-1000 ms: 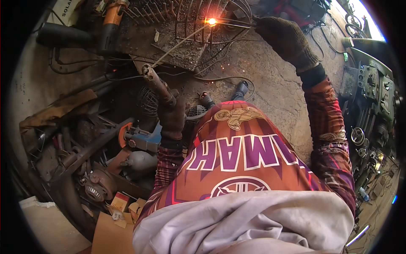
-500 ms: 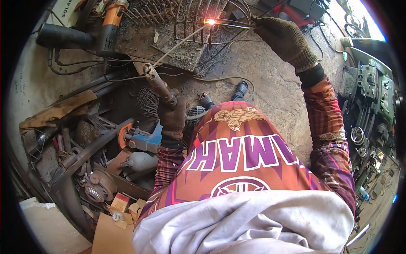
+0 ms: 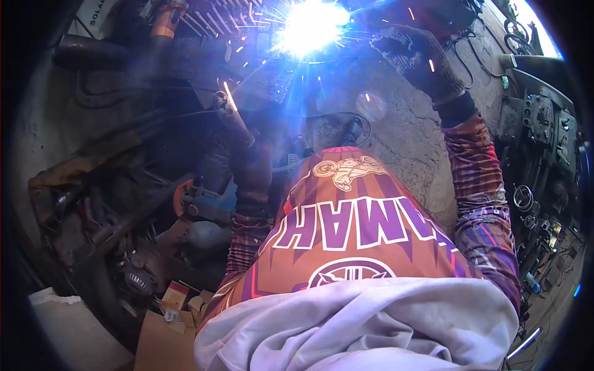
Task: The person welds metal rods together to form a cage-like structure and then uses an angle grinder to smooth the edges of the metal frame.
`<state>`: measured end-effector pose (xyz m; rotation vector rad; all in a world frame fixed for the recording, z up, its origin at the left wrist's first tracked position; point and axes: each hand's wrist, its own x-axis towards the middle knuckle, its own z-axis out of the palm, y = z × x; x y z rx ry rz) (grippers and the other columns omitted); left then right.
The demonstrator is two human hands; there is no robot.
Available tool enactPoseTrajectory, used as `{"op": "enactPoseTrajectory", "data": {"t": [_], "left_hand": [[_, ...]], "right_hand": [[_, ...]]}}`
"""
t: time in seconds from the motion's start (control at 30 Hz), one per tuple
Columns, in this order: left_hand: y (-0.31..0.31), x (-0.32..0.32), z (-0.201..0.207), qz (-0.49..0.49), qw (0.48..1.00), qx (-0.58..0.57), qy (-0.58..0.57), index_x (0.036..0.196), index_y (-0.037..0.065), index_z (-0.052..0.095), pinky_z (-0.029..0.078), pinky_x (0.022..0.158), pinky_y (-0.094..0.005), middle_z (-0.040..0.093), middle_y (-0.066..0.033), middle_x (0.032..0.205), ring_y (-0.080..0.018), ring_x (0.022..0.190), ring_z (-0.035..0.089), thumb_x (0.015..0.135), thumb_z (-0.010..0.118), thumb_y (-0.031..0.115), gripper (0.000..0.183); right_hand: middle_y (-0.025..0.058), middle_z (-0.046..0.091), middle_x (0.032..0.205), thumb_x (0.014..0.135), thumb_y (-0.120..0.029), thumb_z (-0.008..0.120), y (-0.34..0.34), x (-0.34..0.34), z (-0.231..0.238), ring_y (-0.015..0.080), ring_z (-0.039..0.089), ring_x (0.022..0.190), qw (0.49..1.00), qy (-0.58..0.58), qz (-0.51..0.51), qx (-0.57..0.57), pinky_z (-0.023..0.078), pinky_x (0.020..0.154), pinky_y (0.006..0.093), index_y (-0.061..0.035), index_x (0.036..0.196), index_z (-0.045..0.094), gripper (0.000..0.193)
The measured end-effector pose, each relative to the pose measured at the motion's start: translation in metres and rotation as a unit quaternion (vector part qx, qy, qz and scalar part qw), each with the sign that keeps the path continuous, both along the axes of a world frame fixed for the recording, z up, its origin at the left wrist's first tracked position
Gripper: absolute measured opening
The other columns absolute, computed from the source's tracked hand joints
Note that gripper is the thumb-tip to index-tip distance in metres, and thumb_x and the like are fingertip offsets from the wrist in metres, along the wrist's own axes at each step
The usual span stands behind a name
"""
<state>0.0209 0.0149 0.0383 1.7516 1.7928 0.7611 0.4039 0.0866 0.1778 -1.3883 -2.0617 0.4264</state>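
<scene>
**Feeding a rod [image 3: 255,72] into a blinding arc [image 3: 312,28]**

A white glare edged with blue fills the top middle of the view, hiding the metal directly beneath it. Orange sparks [image 3: 230,97] fly outward. The thin, pale rod slants up and right from a tubular holder [image 3: 236,120] to the glare, where its far tip is lost.

The left hand [image 3: 250,170], gloved and in deep shadow, has its fingers wrapped around the holder's lower end. The right hand [image 3: 424,65], in a knitted glove, is just right of the glare, fingers bent towards it; whether they pinch anything cannot be told.

Left of the glare, a row of metal prongs [image 3: 213,18] stands at the surface [image 3: 213,65], near an orange power tool [image 3: 168,21]. Below are a patterned shirt [image 3: 352,179] and a pale cloth [image 3: 359,321]. Dark machinery [image 3: 547,133] lines the right side.
</scene>
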Motion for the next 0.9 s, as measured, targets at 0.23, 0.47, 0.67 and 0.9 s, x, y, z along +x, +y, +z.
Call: {"op": "enactPoseTrajectory", "data": {"t": [0.23, 0.47, 0.67, 0.9], "left_hand": [[-0.004, -0.004, 0.005, -0.036, 0.994, 0.106, -0.008, 0.110, 0.006, 0.067, 0.053, 0.078, -0.0433, 0.068, -0.0157, 0.102, -0.0350, 0.092, 0.067, 0.083, 0.074, 0.018, 0.031], [-0.007, -0.006, -0.011, -0.023, 0.996, 0.077, -0.038, 0.110, 0.004, 0.065, 0.054, 0.071, -0.0408, 0.068, -0.0116, 0.094, -0.0299, 0.081, 0.068, 0.081, 0.075, 0.017, 0.034], [-0.007, -0.002, 0.028, 0.042, 0.989, -0.058, -0.129, 0.104, 0.003, 0.063, 0.052, 0.070, -0.0356, 0.064, -0.0070, 0.088, -0.0218, 0.078, 0.064, 0.082, 0.073, 0.015, 0.027], [-0.004, -0.022, -0.001, -0.016, 0.997, 0.058, -0.052, 0.099, 0.003, 0.060, 0.050, 0.070, -0.0338, 0.061, -0.0044, 0.086, -0.0185, 0.077, 0.060, 0.082, 0.072, 0.014, 0.023]], "right_hand": [[0.0138, 0.071, 0.108, 0.091, -0.010, 0.070, 0.000, -0.005, 0.004, 0.0231, 0.070, 0.096, 0.990, -0.120, 0.028, 0.061, 0.056, 0.081, 0.0346, -0.0019, 0.112, 0.067, 0.023], [0.0138, 0.068, 0.115, 0.089, -0.005, 0.070, 0.000, 0.023, -0.025, 0.0234, 0.068, 0.099, 0.990, -0.074, 0.054, 0.105, 0.056, 0.084, 0.0344, -0.0027, 0.119, 0.065, 0.031], [0.0109, 0.070, 0.112, 0.088, -0.002, 0.068, 0.010, 0.010, -0.015, 0.0276, 0.069, 0.097, 0.982, -0.131, 0.034, 0.133, 0.056, 0.084, 0.0347, -0.0056, 0.113, 0.069, 0.026], [0.0126, 0.071, 0.106, 0.094, -0.010, 0.065, 0.007, -0.013, 0.006, 0.0260, 0.071, 0.093, 0.992, -0.104, 0.051, 0.049, 0.057, 0.082, 0.0340, -0.0020, 0.115, 0.068, 0.023]]}}
